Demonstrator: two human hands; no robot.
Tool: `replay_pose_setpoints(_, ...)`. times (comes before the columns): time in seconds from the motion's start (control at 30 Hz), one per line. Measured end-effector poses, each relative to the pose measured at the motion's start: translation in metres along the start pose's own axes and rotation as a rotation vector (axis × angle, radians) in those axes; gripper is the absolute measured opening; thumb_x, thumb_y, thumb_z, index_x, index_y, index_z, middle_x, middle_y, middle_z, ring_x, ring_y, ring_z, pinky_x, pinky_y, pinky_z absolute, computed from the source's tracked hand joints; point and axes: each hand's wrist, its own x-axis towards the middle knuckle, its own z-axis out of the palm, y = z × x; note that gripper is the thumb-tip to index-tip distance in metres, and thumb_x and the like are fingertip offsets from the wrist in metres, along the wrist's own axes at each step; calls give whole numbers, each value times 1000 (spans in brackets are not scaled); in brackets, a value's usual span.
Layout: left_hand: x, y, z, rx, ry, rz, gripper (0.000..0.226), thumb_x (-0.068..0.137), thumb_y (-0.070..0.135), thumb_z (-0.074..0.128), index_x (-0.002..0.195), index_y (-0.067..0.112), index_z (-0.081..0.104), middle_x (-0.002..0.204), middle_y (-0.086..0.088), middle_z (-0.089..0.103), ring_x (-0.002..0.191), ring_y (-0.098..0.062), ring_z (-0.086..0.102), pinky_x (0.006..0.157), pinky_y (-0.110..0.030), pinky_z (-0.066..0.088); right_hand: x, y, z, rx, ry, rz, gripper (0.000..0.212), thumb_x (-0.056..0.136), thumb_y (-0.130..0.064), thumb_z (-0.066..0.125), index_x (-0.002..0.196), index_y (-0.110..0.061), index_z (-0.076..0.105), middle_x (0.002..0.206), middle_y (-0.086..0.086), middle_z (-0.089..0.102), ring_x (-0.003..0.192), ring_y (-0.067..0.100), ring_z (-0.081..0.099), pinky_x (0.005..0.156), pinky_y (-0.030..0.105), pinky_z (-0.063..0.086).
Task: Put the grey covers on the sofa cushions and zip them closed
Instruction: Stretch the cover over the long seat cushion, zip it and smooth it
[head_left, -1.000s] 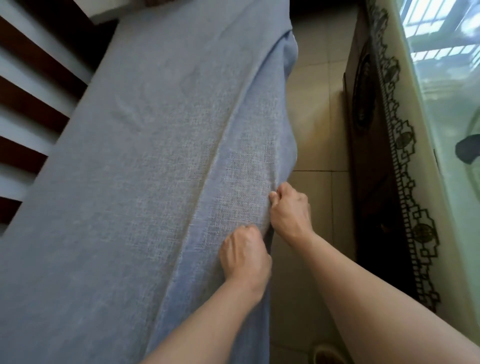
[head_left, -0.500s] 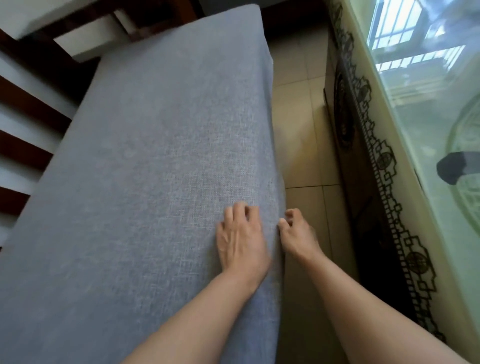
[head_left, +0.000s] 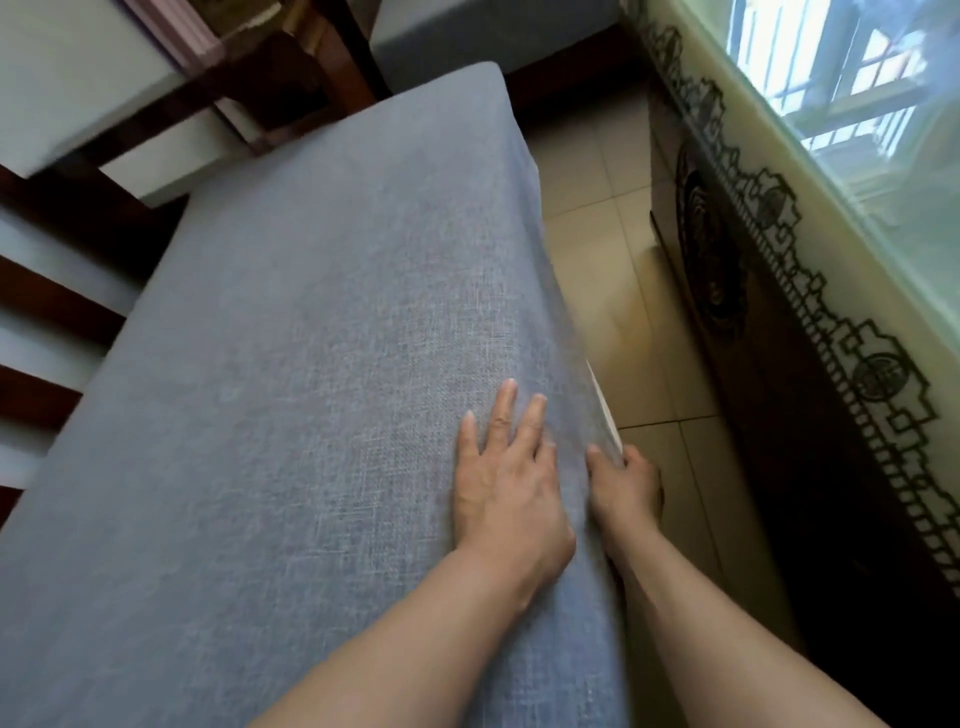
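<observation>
Since a second ago the left hand (head_left: 506, 478) has uncurled from a fist; it now presses flat, fingers straight, on the grey cover (head_left: 311, 389). Just right of it, the right hand (head_left: 626, 480) pinches the cover's side edge, beside a pale strip (head_left: 602, 405) of the cushion.

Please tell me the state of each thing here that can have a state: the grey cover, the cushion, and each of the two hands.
grey cover: pulled smooth over the cushion top, no big folds.
cushion: almost all covered; a pale strip shows at the right edge.
left hand: flat on the cover, fingers straight.
right hand: at the right edge, fingers curled on the cover's side.
zip: not visible.
</observation>
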Motion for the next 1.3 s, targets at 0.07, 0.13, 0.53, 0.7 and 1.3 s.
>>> replay_pose_setpoints(0.07, 14, 0, -1, 81, -34, 58, 68, 91, 40, 37, 149, 14, 12, 158, -2, -7, 140, -25, -25, 110, -51, -13, 6, 10, 2, -168, 100, -165, 20, 88, -27, 59, 77, -10, 56, 74, 7, 60, 70, 27, 55, 62, 30, 41)
replay_pose_setpoints(0.13, 22, 4, 3, 137, -71, 82, 67, 93, 38, 32, 149, 11, 9, 158, -5, -4, 141, -25, -23, 110, -52, -13, 9, 19, 11, -168, 89, -163, 23, 89, -29, 56, 75, -11, 55, 75, 8, 60, 71, 28, 56, 63, 31, 42)
replay_pose_setpoints(0.53, -14, 43, 17, 688, -386, 356, 60, 100, 42, 23, 146, 5, 24, 152, -21, 21, 140, -44, 9, 111, -57, -3, -85, 113, -12, 289, -390, 348, 32, 94, -22, 53, 69, -10, 69, 69, 7, 70, 68, 18, 64, 54, 23, 45)
replay_pose_setpoints(0.7, -37, 54, 36, 768, -436, 400, 60, 100, 41, 21, 147, 4, 18, 153, -18, 18, 141, -40, 9, 113, -53, 0, -82, 125, 7, -32, -157, 105, 34, 94, -12, 48, 64, -2, 60, 73, 26, 58, 73, 18, 42, 61, 29, 30)
replay_pose_setpoints(1.3, -205, 79, 41, 598, -375, 431, 61, 98, 43, 22, 146, 6, 22, 150, -15, 26, 140, -33, 16, 114, -50, -4, -220, 206, -90, -53, -146, 133, 42, 94, -32, 51, 63, -4, 57, 64, 12, 58, 66, 19, 47, 57, 31, 36)
